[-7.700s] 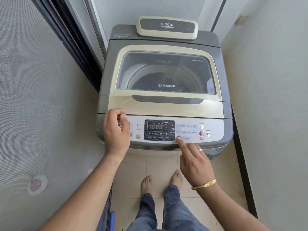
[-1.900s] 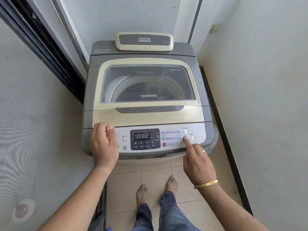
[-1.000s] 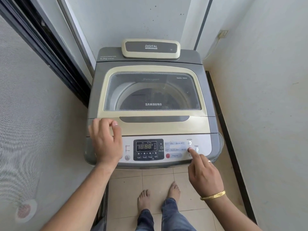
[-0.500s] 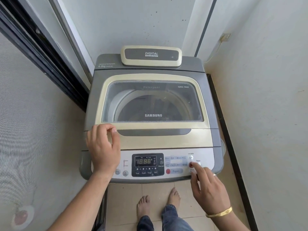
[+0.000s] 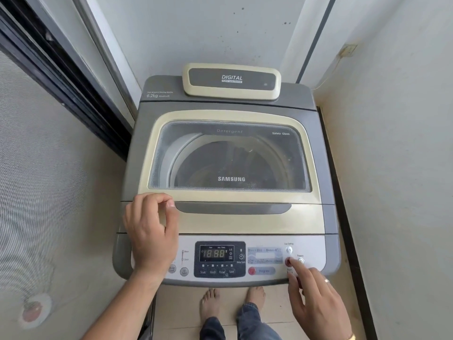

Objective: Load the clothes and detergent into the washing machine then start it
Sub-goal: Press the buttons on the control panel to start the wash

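A grey and cream top-loading washing machine [image 5: 137, 148] stands in front of me with its glass lid [image 5: 230, 155] closed. Dark clothes show dimly in the drum through the glass. The control panel [image 5: 264, 256] runs along the front edge, and its display [image 5: 215, 253] is lit with digits. My left hand [image 5: 150, 231] rests on the machine's front left corner, fingers loosely curled, holding nothing. My right hand [image 5: 316, 305] points its index fingertip onto the red start button [image 5: 288, 261] at the panel's right end. No detergent container is in view.
The machine fills a narrow alcove. A mesh screen [image 5: 44, 180] and a dark sliding-door frame [image 5: 61, 69] close the left side; a plain wall [image 5: 404, 168] runs close on the right. My bare feet [image 5: 232, 303] stand on beige tiles just below the panel.
My right index finger moved from the program button rightwards along the panel to the red start button. My left hand stayed on the left corner. The camera view shifted, lowering the machine in frame.
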Action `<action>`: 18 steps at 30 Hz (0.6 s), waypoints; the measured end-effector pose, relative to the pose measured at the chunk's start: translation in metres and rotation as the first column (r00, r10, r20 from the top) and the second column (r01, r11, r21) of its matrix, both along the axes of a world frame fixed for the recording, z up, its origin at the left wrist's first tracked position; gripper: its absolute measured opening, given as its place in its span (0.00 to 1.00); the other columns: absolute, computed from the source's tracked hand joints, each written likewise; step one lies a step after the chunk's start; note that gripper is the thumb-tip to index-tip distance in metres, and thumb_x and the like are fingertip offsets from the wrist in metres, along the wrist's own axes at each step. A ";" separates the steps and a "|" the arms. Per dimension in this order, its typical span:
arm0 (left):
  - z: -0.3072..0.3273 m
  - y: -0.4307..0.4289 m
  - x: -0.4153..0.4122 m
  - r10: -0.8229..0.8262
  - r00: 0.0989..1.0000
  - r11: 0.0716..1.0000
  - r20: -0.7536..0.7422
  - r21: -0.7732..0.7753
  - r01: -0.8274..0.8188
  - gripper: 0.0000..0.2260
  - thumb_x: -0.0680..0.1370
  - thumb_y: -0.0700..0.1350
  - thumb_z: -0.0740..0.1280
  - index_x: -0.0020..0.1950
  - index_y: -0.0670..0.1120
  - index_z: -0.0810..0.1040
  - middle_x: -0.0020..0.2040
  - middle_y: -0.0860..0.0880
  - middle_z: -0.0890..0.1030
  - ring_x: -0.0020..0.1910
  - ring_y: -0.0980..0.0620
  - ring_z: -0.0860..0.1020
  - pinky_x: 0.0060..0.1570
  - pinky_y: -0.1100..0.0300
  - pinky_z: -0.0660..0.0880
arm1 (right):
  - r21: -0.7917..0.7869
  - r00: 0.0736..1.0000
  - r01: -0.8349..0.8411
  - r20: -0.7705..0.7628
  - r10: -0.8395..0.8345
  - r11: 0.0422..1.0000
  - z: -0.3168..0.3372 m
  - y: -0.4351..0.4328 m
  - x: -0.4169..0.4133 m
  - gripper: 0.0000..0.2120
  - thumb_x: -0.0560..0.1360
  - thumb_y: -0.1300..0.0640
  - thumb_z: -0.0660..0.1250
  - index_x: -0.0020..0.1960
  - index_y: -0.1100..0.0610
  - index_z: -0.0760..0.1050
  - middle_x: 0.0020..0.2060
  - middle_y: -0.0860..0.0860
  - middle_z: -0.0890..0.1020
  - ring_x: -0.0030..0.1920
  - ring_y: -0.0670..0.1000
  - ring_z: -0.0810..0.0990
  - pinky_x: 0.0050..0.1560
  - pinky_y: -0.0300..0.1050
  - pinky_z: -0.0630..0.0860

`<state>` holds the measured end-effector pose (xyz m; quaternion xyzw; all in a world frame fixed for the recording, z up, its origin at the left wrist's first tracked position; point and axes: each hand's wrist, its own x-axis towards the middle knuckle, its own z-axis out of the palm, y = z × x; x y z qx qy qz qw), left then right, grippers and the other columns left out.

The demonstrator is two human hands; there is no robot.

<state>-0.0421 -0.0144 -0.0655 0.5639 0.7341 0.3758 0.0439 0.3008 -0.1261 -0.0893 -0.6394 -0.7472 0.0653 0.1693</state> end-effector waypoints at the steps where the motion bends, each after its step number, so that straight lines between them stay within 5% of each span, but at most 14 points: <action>1: 0.001 -0.001 0.000 0.001 1.000 1.000 0.000 -0.002 -0.001 0.04 0.83 0.41 0.68 0.51 0.43 0.82 0.50 0.47 0.83 0.50 0.40 0.77 0.57 0.46 0.69 | 0.000 1.000 0.003 -0.005 -0.003 1.000 0.001 0.000 0.000 0.14 0.80 0.56 0.68 0.62 0.58 0.86 0.36 0.50 0.80 0.31 0.52 0.79 0.30 0.48 0.81; 18: 0.001 0.001 0.000 -0.003 1.000 1.000 -0.030 -0.016 0.002 0.05 0.82 0.42 0.68 0.49 0.43 0.82 0.50 0.47 0.82 0.49 0.40 0.78 0.57 0.50 0.67 | -0.019 0.999 0.007 -0.035 -0.007 1.000 0.006 0.007 -0.002 0.13 0.78 0.55 0.68 0.57 0.57 0.88 0.34 0.48 0.79 0.29 0.49 0.78 0.28 0.42 0.79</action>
